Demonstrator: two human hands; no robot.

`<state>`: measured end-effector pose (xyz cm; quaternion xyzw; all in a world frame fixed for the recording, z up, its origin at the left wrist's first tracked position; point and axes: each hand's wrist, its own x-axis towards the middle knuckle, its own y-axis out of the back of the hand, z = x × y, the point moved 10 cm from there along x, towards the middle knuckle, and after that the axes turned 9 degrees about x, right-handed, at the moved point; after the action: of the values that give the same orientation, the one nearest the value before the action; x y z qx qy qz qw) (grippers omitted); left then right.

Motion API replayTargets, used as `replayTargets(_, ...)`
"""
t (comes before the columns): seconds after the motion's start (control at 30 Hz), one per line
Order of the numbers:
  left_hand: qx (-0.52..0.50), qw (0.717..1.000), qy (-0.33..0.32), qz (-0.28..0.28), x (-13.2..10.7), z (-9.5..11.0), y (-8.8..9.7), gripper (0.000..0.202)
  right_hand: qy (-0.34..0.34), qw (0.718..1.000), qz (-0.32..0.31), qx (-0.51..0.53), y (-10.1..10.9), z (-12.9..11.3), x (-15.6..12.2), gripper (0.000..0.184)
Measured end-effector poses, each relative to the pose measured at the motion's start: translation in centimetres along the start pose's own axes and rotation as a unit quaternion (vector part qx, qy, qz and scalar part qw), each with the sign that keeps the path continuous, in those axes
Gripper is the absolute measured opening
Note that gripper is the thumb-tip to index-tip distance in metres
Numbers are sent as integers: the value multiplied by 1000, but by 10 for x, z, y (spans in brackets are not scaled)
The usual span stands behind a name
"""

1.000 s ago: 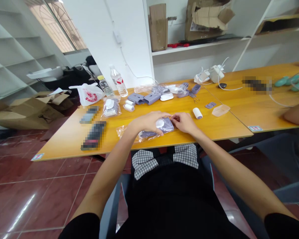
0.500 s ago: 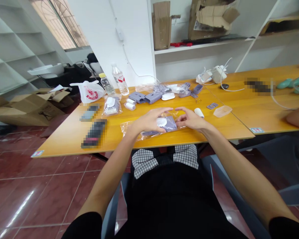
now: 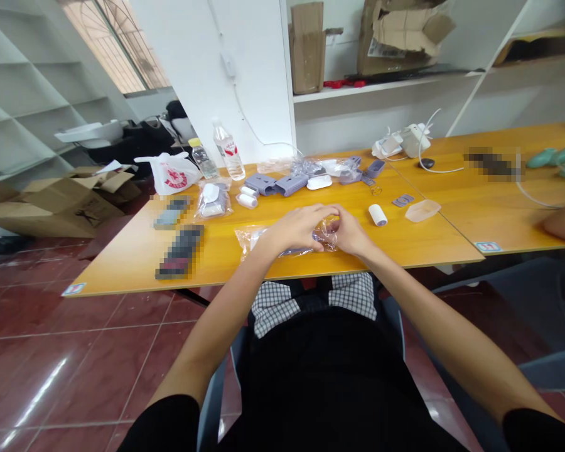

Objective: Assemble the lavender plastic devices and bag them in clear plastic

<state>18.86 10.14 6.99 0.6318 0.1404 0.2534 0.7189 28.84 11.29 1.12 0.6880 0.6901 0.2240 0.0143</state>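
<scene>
A clear plastic bag (image 3: 243, 241) with a purple-grey plastic part inside lies near the table's front edge, mostly covered by my hands. My left hand (image 3: 297, 228) curls over the bag, fingers on the far side and thumb on the near side. At the bag's right end, my right hand (image 3: 350, 233) grips the crinkled film, its fingers meeting the fingertips of my left. Just right of my hands lies a white cylinder (image 3: 375, 213) with a purple end. Beyond it are flat grey slotted pieces (image 3: 403, 199) and a translucent tray (image 3: 422, 211).
Purple-grey housings (image 3: 290, 184), a white oval cover (image 3: 319, 182) and a bagged unit (image 3: 213, 202) lie behind my hands. Two bottles (image 3: 229, 154) and a white carrier bag (image 3: 170, 174) stand back left. White chargers with cables (image 3: 410, 140) sit back right. Another person's arm (image 3: 564, 221) rests at right.
My right hand has moved left and closed on the bag's right end. My left hand has shifted slightly right, and the two hands now meet, covering more of the bagged part.
</scene>
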Motion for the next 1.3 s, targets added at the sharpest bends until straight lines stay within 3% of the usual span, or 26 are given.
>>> replayTargets(0.2,-12,999,-16,26,0,9,6,75,-3,999,38,-35,4,0,0,71)
replayTargets(0.3,-14,996,-16,84,-19,7,24,70,-19,1000,10,-3,11,9,5,85)
replayTargets(0.4,-2,993,36,112,-45,-15,37,73,-56,998,4,35,27,22,9,89)
replayTargets(0.47,1,993,80,85,-61,-36,35,84,-67,996,12,51,39,27,11,87)
replayTargets(0.57,-2,992,122,0,-78,-64,17,104,-55,997,36,49,57,26,14,84)
replayTargets(0.67,-14,989,141,-41,-86,-78,3,107,-43,997,64,28,75,26,16,79)
replayTargets(0.8,-12,988,152,-28,-85,-72,-1,101,-56,995,78,26,85,31,16,71)
replayTargets(1.0,34,987,155,-12,-61,-44,-3,92,-32,997,59,36,73,33,23,61)
replayTargets(1.17,35,987,159,-5,-54,-44,-6,91,64,987,98,-109,86,9,20,60)
replayTargets(1.23,26,988,154,-1,-57,-46,-5,91,103,974,85,-181,83,-3,15,71)
replayTargets(1.3,21,989,144,-1,-59,-47,-5,92,100,965,65,-235,74,-6,11,84)
